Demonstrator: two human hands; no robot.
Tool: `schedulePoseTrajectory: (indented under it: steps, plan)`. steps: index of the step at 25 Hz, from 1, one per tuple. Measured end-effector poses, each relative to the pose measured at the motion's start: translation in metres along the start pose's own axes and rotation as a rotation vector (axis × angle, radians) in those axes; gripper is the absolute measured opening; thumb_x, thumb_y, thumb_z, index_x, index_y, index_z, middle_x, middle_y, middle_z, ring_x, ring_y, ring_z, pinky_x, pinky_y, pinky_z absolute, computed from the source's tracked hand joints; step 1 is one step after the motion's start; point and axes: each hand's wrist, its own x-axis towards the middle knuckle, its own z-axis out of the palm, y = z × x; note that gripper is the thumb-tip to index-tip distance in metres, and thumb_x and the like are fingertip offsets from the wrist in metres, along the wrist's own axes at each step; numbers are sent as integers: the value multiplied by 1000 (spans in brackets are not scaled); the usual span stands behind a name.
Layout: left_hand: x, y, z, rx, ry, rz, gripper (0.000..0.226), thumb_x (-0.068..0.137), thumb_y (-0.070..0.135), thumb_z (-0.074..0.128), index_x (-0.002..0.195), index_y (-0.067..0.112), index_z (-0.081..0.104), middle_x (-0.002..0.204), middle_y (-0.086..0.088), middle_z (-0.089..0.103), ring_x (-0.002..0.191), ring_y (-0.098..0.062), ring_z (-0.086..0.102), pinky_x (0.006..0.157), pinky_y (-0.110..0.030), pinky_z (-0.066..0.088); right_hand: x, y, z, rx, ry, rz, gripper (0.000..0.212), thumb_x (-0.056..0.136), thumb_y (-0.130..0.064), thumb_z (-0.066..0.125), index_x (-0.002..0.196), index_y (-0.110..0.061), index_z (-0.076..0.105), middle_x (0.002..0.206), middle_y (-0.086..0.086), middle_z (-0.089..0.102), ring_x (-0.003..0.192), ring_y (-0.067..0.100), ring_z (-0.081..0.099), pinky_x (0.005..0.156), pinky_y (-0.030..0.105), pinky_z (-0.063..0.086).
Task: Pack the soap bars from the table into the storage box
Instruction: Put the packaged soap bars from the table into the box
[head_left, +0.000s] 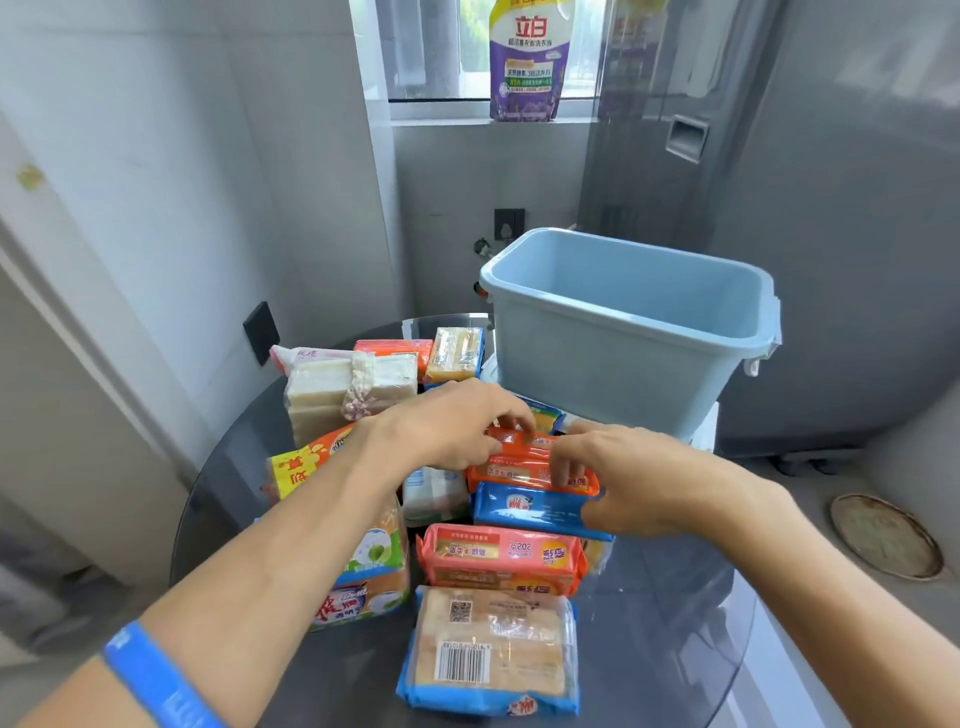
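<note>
Your hands close on an orange soap pack (530, 470) at the middle of the pile, your left hand (457, 426) curled over its far-left end and your right hand (628, 478) pinching its right end, thumb below against the blue soap pack (535, 512) that lies just nearer you. Gripping both ends looks meant to lift the slippery wrapper level without dragging its neighbours. Nearer you than the hands lie a pink soap pack (501, 558) and a clear-wrapped tan soap pack (491, 649); under and left of your left forearm sit multi-bar soap bags (363, 571), and beyond that hand a bundle of pale bars (348, 389) and a small yellow pack (456, 353). All rest on the round glass desk (675, 623). The light-blue storage box (628, 332) stands open just beyond your right hand, what shows of its inside bare, so packing appears barely begun. A detergent pouch (527, 60) stands on the windowsill far beyond.
</note>
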Motion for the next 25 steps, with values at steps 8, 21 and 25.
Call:
schedulePoseTrajectory:
  steps: [8,21,25]
  plan:
    - [7,1,7,54,53,-29,46,93,31,66,135,41,53,135,8,61,114,-16,61,88,-34,52,13,21,7,134,106,96,23,79,-49,68,88,-29,64,91,-13,67,84,12,62,76,38,56]
    - [11,-6,20,109,104,43,31,94,35,62,123,28,55,125,4,63,113,-20,59,93,-41,49,13,7,12,-91,164,82,38,79,-45,59,117,-38,58,104,-2,68,96,27,64,75,34,52]
    - [-4,-33,-4,-85,129,12,22,93,36,62,110,40,49,110,11,65,102,-18,60,93,-41,47,-9,17,-17,-69,243,51,28,80,-36,57,106,-28,60,97,-2,67,92,25,62,78,38,51]
